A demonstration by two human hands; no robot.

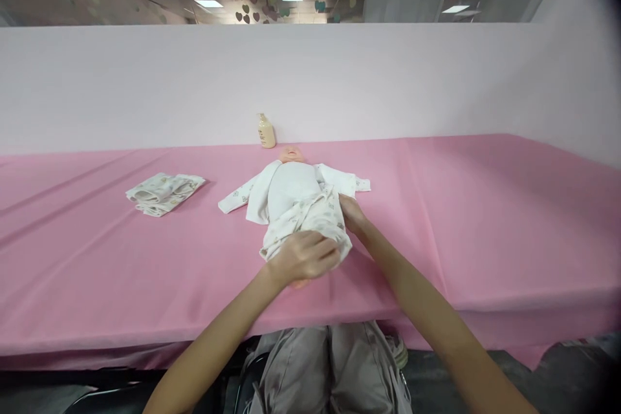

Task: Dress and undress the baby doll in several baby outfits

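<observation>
A baby doll (292, 154) lies on its back, its head toward the wall, in a white top (290, 186) with both sleeves spread out. Over its lower body is a bunched white printed baby garment (317, 212); its exact kind is unclear. My left hand (306, 255) reaches across the doll's legs, fingers curled on the lower edge of this garment. At the garment's right side, my right hand (351, 213) touches the cloth, with its fingers mostly hidden. A bit of the doll's foot or leg (299, 283) shows below my left hand.
A folded printed cloth (165, 193) lies to the left on the pink table cover (485, 226). Behind the doll's head, a cream pump bottle (266, 132) stands against the white wall (363, 84). The table's front edge is close to my lap.
</observation>
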